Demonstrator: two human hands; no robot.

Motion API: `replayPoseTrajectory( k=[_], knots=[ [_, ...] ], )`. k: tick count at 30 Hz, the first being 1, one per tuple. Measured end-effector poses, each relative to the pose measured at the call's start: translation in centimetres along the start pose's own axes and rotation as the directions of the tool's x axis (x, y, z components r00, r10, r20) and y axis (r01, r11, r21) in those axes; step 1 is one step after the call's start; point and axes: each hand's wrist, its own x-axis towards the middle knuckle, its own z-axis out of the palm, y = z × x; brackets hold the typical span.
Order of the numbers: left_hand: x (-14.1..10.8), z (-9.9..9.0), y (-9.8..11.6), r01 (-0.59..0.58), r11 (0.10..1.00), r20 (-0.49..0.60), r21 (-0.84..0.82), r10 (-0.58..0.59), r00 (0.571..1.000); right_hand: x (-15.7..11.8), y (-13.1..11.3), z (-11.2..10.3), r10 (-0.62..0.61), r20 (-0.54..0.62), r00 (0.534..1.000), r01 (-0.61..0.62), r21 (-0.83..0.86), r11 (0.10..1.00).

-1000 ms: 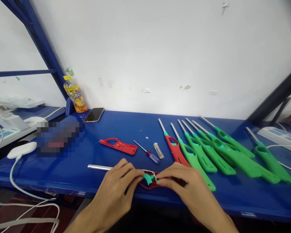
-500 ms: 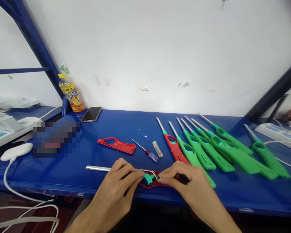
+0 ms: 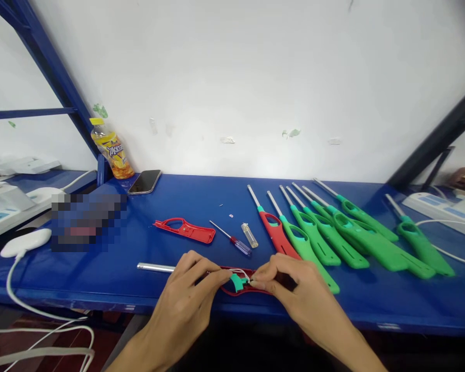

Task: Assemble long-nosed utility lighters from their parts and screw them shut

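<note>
An opened red lighter half [image 3: 238,293] with a metal tube [image 3: 155,267] lies at the table's front edge. Pinched at the side of its green trigger [image 3: 238,282] are the fingertips of my left hand [image 3: 189,294]. My right hand [image 3: 294,284] has thumb and forefinger closed on a small black part at the trigger's right end, mostly hidden by the fingers. A white wire [image 3: 240,270] loops above the trigger. Beyond the hands lie the other red shell half [image 3: 184,230], a screwdriver [image 3: 232,238] and a small clear fuel tank [image 3: 250,235].
Several green long lighters [image 3: 325,237] and a red one [image 3: 278,235] lie in a row at the right. A phone [image 3: 144,182] and a drink bottle [image 3: 112,150] stand at the back left. White cables [image 3: 13,289] hang over the left edge.
The view has shifted slightly. Both hands keep their pinches at the trigger, and less of the black part shows between the right fingertips and the trigger.
</note>
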Motion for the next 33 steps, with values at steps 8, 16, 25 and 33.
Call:
replayPoseTrajectory(
  k=[8,16,25,33],
  knots=[
    [0.6,-0.1,-0.2,-0.01,0.999,-0.071,0.042,0.013,0.997,0.2,-0.9,-0.1,-0.181,-0.094,0.979,0.172,-0.093,0.981],
    [0.5,-0.7,-0.8,0.021,0.996,-0.035,0.091,-0.017,0.999,0.5,-1.3,0.8,-0.353,-0.083,0.932,0.326,-0.235,0.916],
    [0.3,-0.2,-0.7,0.028,0.998,0.117,0.051,-0.034,0.993,-1.0,-0.1,1.0,-0.312,-0.05,0.949,0.283,-0.301,0.91],
    [0.2,-0.3,-1.0,0.006,1.0,0.137,0.03,-0.01,0.99,-1.3,0.3,0.8,-0.403,-0.101,0.909,0.355,-0.316,0.88]
  ],
)
